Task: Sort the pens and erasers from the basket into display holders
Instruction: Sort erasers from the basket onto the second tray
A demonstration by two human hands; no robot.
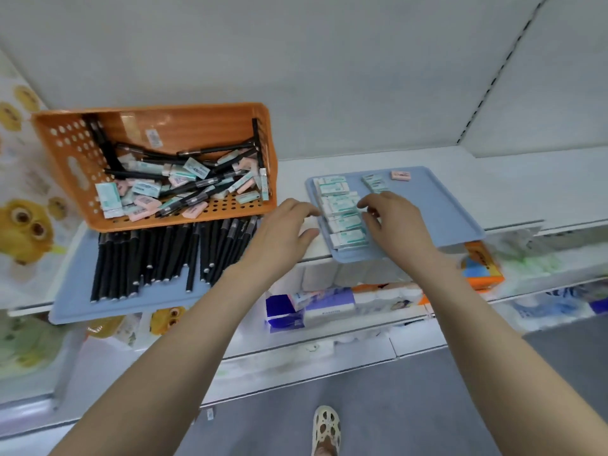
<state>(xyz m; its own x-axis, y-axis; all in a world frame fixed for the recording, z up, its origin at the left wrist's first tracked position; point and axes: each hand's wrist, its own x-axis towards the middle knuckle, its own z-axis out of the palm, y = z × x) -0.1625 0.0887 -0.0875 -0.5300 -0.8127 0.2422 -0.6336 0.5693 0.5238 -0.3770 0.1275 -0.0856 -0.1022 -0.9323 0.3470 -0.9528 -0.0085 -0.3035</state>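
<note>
Both left fingers (304, 209), loosely bent and empty, and right fingers (370, 200) are at the erasers (339, 205) on the right tray (437, 205); the right ones curl over the row, hiding whether they grip one. Farther left, the blurred basket (151, 110) holds more erasers and pens (197, 189).

Basket (59, 136) is seen as perforated orange plastic; trays (444, 205) smooth matt blue (plastic); pens (164, 255) matt black.
</note>
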